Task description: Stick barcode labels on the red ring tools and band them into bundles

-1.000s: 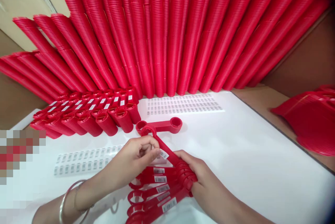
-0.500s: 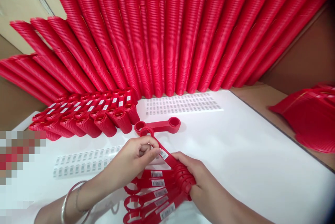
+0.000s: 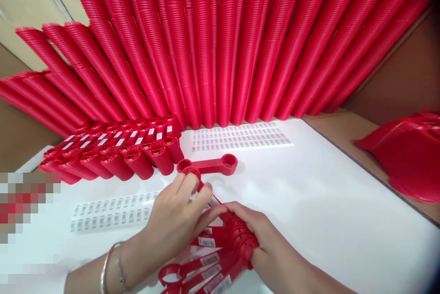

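My right hand (image 3: 266, 232) is closed around the stacked ring ends of several red plastic ring-ended strips (image 3: 242, 239), which fan out to the left. Barcode stickers (image 3: 210, 259) show on their flat middles. Over the topmost strip lies my left hand (image 3: 182, 207), its fingers curled about the far part near the ring and its thumb pressed along the strip. That strip's sticker is mostly covered by the fingers. Just beyond the left hand, red ring-ended pieces (image 3: 209, 166) lie on the white table (image 3: 309, 184).
Tall leaning stacks of red pieces (image 3: 206, 56) line the back. Bundled, stickered stacks (image 3: 113, 152) stand at left. Sticker sheets lie behind (image 3: 240, 136) and left (image 3: 110, 211) of my hands. More red pieces (image 3: 405, 156) sit in a cardboard box at right.
My left hand has turned over and slid right along the topmost strip, with its thumb now closer to my right hand. The right hand keeps its hold, almost unmoved.
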Demonstrator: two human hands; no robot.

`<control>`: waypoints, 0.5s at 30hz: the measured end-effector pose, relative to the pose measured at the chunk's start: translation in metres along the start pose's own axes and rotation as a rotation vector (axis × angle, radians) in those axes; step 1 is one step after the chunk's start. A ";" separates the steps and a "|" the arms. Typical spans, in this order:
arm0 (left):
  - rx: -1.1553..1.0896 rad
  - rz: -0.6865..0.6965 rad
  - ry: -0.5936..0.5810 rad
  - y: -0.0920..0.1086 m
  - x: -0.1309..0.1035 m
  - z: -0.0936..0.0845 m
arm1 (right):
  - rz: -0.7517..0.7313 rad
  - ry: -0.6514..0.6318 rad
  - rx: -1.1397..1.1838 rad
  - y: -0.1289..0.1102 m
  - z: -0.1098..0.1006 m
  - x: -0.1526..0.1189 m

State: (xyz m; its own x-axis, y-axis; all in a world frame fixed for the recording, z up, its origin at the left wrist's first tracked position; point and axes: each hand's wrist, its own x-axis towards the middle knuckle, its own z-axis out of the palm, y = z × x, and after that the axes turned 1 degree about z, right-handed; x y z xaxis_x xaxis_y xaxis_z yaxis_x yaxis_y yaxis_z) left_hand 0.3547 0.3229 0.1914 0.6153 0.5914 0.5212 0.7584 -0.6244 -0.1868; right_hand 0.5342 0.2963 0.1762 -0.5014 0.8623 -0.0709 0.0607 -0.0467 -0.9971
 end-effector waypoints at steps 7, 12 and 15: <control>0.091 -0.118 -0.003 -0.025 0.006 -0.003 | 0.003 -0.016 0.112 -0.005 0.000 -0.002; -0.140 -0.182 -0.077 -0.029 0.002 -0.006 | 0.057 0.011 0.201 0.000 0.000 -0.003; -0.278 -0.269 -0.092 -0.030 -0.003 -0.008 | 0.071 0.020 0.241 0.001 0.000 -0.003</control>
State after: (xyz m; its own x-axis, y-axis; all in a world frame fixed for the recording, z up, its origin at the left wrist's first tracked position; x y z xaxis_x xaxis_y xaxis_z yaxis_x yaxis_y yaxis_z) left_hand 0.3284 0.3358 0.2020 0.4289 0.7879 0.4418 0.8158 -0.5479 0.1852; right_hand 0.5357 0.2941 0.1756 -0.4859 0.8622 -0.1431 -0.1136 -0.2247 -0.9678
